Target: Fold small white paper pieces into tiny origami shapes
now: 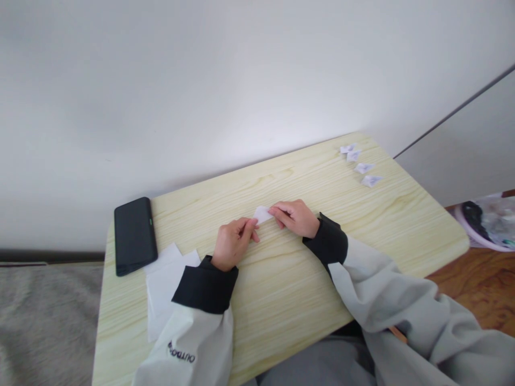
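Observation:
A small folded piece of white paper (263, 214) is held between my two hands, over the middle of the table. My left hand (234, 241) pinches its left end between thumb and fingers. At the opposite end, the thumb and index finger of my right hand (295, 217) grip the paper. Its lower folds are too small to make out. Beside my left wrist lie several loose white paper sheets (164, 292), partly covered by my sleeve. Several small folded paper figures (364, 168) stand in a row toward the table's far right corner.
A black flat device, like a power bank or phone (134, 236), lies at the table's left edge. The pale wood-grain table (273, 300) backs onto a white wall (241, 80). On the floor at right sits a pinkish-rimmed container (462, 222) with a clear plastic bag.

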`<state>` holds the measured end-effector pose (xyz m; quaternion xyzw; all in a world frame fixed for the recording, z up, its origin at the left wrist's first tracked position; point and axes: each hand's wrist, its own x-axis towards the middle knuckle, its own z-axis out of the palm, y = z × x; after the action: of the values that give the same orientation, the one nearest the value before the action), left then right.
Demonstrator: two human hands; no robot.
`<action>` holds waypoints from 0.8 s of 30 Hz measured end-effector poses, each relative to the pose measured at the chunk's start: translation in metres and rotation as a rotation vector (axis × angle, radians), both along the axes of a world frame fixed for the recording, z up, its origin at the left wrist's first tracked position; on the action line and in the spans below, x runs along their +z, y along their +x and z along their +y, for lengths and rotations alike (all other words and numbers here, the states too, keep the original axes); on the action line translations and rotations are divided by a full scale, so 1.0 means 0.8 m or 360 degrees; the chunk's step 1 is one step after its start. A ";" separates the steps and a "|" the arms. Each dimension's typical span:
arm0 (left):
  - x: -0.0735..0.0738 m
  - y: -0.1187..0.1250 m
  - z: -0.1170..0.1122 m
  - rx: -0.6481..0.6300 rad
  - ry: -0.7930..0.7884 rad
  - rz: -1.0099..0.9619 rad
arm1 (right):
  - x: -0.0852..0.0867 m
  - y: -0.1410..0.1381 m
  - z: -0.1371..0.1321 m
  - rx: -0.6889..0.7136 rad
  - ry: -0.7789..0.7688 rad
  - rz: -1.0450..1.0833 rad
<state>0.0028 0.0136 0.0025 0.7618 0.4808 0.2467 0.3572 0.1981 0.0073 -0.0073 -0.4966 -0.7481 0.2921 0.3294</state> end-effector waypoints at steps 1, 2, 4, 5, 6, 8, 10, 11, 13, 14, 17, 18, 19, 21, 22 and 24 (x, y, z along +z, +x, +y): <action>0.000 0.000 0.000 0.0002 -0.0008 -0.0007 | 0.000 0.001 0.000 0.0018 -0.0004 0.0033; -0.001 -0.001 0.000 -0.0004 -0.0006 -0.0016 | 0.001 0.002 -0.001 0.0042 -0.0009 0.0065; -0.001 -0.003 0.000 -0.0046 0.0019 -0.0043 | 0.001 0.003 -0.001 0.0104 -0.0015 0.0106; -0.001 -0.004 0.000 -0.0078 0.0038 -0.0057 | 0.001 0.004 -0.001 0.0137 -0.0011 0.0103; -0.001 -0.005 0.000 -0.0114 0.0055 -0.0071 | 0.001 0.004 0.000 0.0171 -0.0001 0.0081; -0.001 -0.006 0.001 -0.0167 0.0073 -0.0090 | 0.000 0.005 0.001 0.0227 0.0040 0.0003; -0.001 -0.006 0.001 -0.0188 0.0073 -0.0103 | -0.002 0.005 0.002 0.0287 0.0093 -0.0073; -0.002 -0.006 0.001 -0.0184 0.0071 -0.0110 | -0.002 0.005 0.002 0.0320 0.0115 -0.0105; -0.004 -0.004 0.001 -0.0144 0.0081 -0.0108 | -0.003 0.004 0.003 0.0381 0.0153 -0.0167; -0.005 -0.003 0.001 -0.0115 0.0090 -0.0103 | -0.003 0.004 0.003 0.0406 0.0169 -0.0198; -0.009 -0.001 0.001 -0.0047 0.0102 -0.0114 | -0.004 0.003 0.003 0.0441 0.0207 -0.0283; -0.009 -0.001 0.000 -0.0044 0.0100 -0.0124 | -0.004 0.003 0.003 0.0451 0.0219 -0.0303; -0.010 -0.001 0.000 -0.0049 0.0101 -0.0127 | -0.005 0.002 0.003 0.0460 0.0231 -0.0320; -0.010 -0.001 0.000 -0.0064 0.0115 -0.0103 | -0.008 0.001 0.002 0.0469 0.0259 -0.0344; -0.011 -0.001 0.000 -0.0067 0.0124 -0.0083 | -0.009 0.000 0.002 0.0467 0.0272 -0.0352; -0.011 -0.001 0.000 -0.0061 0.0126 -0.0065 | -0.010 -0.002 0.002 0.0448 0.0285 -0.0362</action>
<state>0.0023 0.0139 -0.0063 0.7792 0.4485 0.2742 0.3412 0.1966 0.0087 -0.0155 -0.3856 -0.8655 0.2096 0.2414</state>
